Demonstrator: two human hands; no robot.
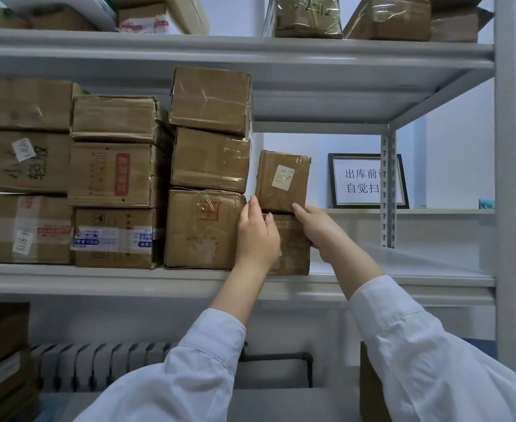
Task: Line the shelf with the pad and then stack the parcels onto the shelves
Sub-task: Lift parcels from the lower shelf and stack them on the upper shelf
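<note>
Many boxes (120,175) fill the white shelf (98,277) by a pale wall (457,162); small parcel (282,181) sits between left hand (256,236), pressing flat, and right hand (317,229), gripping its base.

Parcel stockroom. White metal shelving (281,53) stacked with taped cardboard parcels (120,175). Framed notice (363,181) on a ledge behind mentions 出库.
</note>
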